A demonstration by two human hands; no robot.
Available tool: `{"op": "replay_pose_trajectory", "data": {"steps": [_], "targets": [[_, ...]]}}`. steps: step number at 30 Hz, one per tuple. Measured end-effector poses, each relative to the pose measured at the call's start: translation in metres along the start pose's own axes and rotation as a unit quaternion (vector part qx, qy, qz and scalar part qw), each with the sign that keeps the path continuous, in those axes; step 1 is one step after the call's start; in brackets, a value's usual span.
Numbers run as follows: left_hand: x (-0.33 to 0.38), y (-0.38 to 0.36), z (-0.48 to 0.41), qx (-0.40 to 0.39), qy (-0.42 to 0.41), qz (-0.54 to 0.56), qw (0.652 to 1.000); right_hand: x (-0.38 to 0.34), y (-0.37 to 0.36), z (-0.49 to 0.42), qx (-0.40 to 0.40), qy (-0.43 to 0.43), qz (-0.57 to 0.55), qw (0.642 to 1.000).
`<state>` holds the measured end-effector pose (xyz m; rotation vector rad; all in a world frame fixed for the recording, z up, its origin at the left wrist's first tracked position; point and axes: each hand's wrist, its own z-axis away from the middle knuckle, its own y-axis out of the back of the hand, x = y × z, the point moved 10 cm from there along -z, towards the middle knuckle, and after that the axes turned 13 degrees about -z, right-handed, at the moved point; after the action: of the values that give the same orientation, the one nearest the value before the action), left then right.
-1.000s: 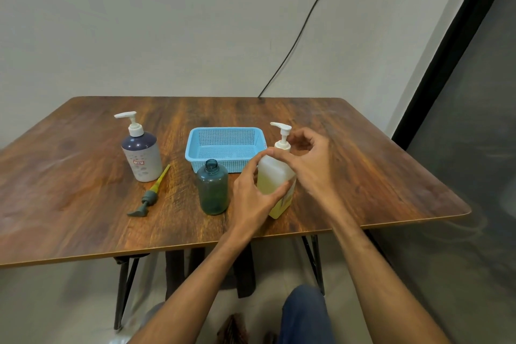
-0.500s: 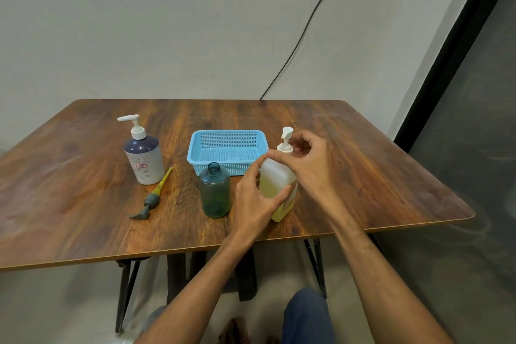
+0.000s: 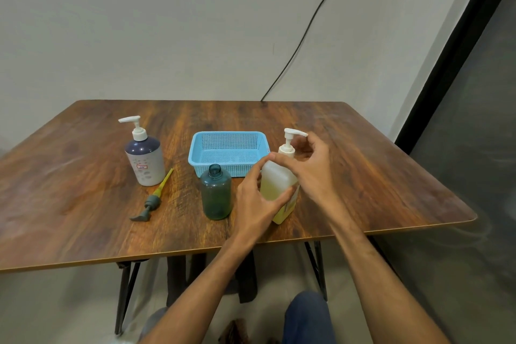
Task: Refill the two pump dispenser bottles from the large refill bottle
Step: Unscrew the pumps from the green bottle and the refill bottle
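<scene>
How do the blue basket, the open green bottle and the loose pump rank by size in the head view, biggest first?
1. blue basket, largest.
2. green bottle: it stands nearer the camera, yet looks smaller.
3. loose pump, smallest: long but thin.

Blue basket point(image 3: 229, 153), teal bottle point(image 3: 216, 195), brown table point(image 3: 83, 204).

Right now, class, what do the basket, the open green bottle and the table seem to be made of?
Basket: light blue plastic, moulded mesh walls, faint sheen. Open green bottle: tinted see-through plastic, probably; glass not excluded. Table: wood-grain top, smooth semi-gloss, likely laminate over board, given the thin pale edge.
</scene>
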<state>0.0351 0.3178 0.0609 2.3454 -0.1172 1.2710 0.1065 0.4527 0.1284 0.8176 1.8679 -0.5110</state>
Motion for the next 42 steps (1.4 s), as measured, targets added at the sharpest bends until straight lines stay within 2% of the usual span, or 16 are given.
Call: {"op": "replay_pose_trajectory", "data": {"steps": [3, 6, 8, 14, 20, 31, 42], "targets": [[0.001, 0.000, -0.001, -0.004, -0.007, -0.002, 1.000, -0.003, -0.001, -0.003, -0.008, 0.016, -0.006, 1.000], [0.000, 0.000, -0.001, -0.002, -0.006, -0.011, 1.000, 0.004, -0.004, -0.005, -0.074, -0.035, -0.068, 0.994], [0.001, 0.000, 0.000, 0.000, -0.009, -0.010, 1.000, 0.007, -0.004, -0.003, -0.089, -0.053, -0.093, 0.990], [0.003, 0.000, 0.000, 0.002, -0.012, 0.010, 1.000, -0.001, -0.002, -0.001, -0.006, 0.023, -0.010, 1.000], [-0.001, -0.001, -0.001, 0.003, -0.008, -0.010, 1.000, -0.006, -0.003, -0.009, -0.051, 0.009, -0.039, 0.998], [-0.010, -0.006, -0.003, -0.011, -0.005, -0.024, 1.000, -0.083, 0.030, -0.022, -0.023, 0.085, -0.139, 0.986], [-0.013, -0.008, -0.005, -0.015, -0.002, -0.036, 0.999, -0.132, 0.046, -0.019, -0.010, 0.140, -0.109, 0.984]]}}
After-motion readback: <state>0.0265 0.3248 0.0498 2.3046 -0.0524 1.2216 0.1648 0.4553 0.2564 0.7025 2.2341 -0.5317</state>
